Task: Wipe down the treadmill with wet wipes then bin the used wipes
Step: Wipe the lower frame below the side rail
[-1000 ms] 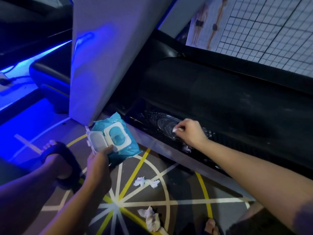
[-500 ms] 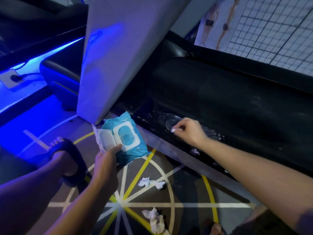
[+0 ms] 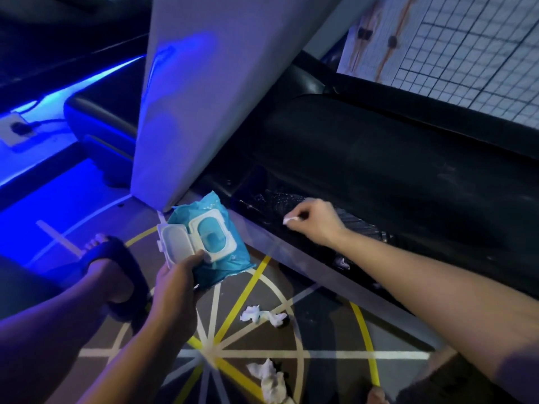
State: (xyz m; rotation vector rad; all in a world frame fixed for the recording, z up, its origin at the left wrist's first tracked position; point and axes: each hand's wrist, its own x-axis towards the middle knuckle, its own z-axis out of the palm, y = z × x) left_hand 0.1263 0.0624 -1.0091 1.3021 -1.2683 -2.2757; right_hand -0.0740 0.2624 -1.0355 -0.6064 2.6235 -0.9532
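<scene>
The wipe [image 3: 290, 220] is sitting bunched small in the right hand [image 3: 318, 223], whose curled fingers are pinching it against the treadmill [image 3: 379, 170] on its dark side ledge, where a wet sheen is showing. Only a white corner is peeking out at the hand's 9 o'clock. It is looking light, soft and limp, and damp enough to cling, so I judge a fingertip pinch is holding it well enough. Wadded like this, it is offering little cloth to the surface. Dragged hard over the ribbed edge, it is likely to tear.

At 8 o'clock from the wipe, the left hand [image 3: 175, 284] is gripping the pack [image 3: 210, 243] by its lower edge, with the thumb on the white lid frame and the flap standing open. The pack is looking soft and probably slick, so holding it near the stiff lid seems soundest. The two hands are working well apart.

At 11 o'clock the pale upright [image 3: 210, 97] is rising from the base and crowding the ledge's left end, so a sweep that way is going to stop short. At 6 o'clock from the wipe a used wipe [image 3: 262, 314] is lying crumpled on the floor [image 3: 320, 339], and a second used wipe [image 3: 269, 377] is lying nearer the person. Both are waiting to be binned, and no bin is showing. A foot in a slipper [image 3: 116, 269] is resting at 8 o'clock from the pack.
</scene>
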